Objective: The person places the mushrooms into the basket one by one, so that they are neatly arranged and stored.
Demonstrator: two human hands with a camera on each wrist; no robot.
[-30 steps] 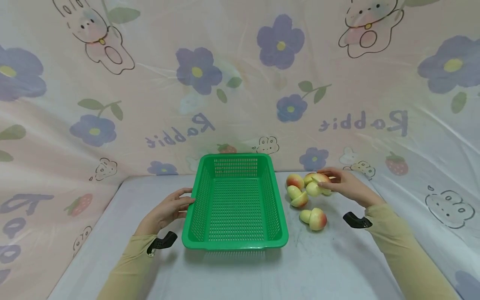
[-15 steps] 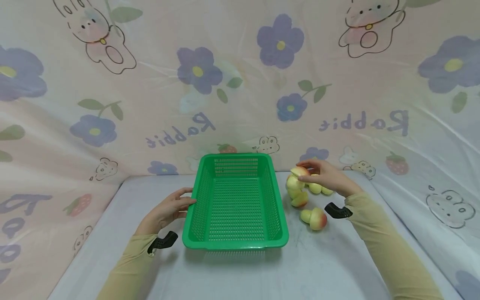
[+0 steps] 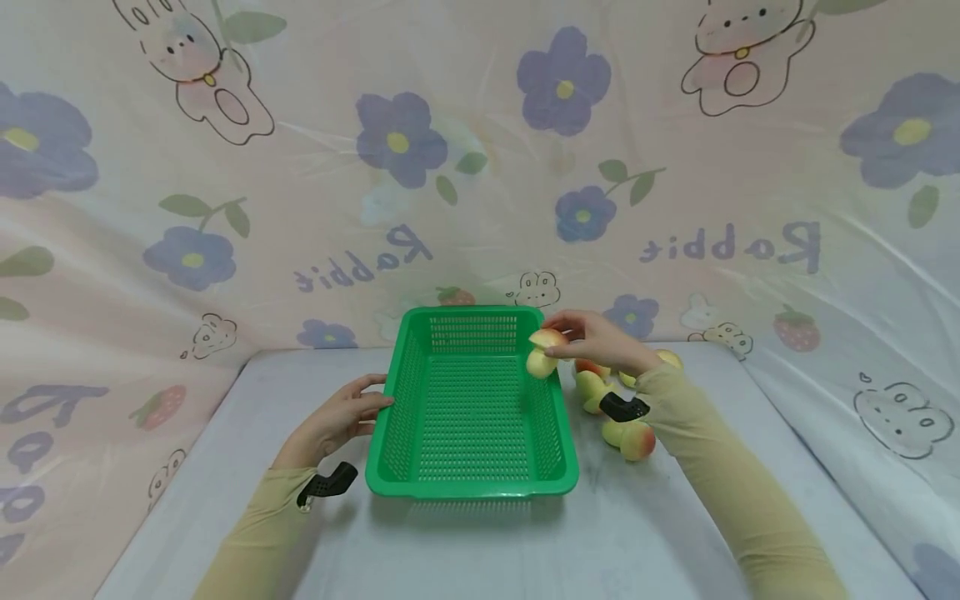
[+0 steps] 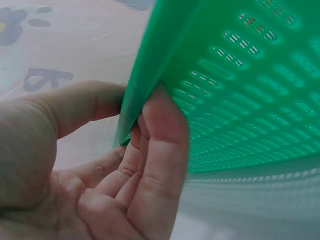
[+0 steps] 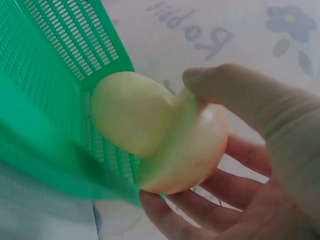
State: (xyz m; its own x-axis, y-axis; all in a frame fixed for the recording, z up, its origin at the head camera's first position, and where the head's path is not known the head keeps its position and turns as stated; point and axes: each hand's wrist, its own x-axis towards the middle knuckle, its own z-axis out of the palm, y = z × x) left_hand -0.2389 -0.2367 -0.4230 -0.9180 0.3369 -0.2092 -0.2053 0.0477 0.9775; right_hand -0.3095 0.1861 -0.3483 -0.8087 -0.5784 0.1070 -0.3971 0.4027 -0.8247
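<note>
The right hand [image 3: 600, 342] held one mushroom [image 3: 543, 358] between its thumb and its other fingers. In the right wrist view, the thumb lay at one end of the cap, and several fingers supported the reddish round side of it. This mushroom was at the right wall of the green basket [image 3: 472, 490], near the far right corner of the basket, and its round pale stalk was below the cap in the head view. Whether it touched the basket, I could not tell.

The left hand [image 3: 341, 421] held the left rim of the basket; the rim was between the thumb and the fingers, so the opening of the fingers was narrow.

The basket stood upright on the white counter [image 3: 600, 542], with its far end close to the far edge. The other mushrooms [image 3: 591, 392] lay to the right of the basket, toward the far right corner of the counter. The right arm hid some of them partly, so their number was not certain. The front mushroom [image 3: 632, 439] lay on its side, nearer to the near edge. Behind the far edge hung a cloth [image 3: 480, 192] with purple flowers and rabbits.
</note>
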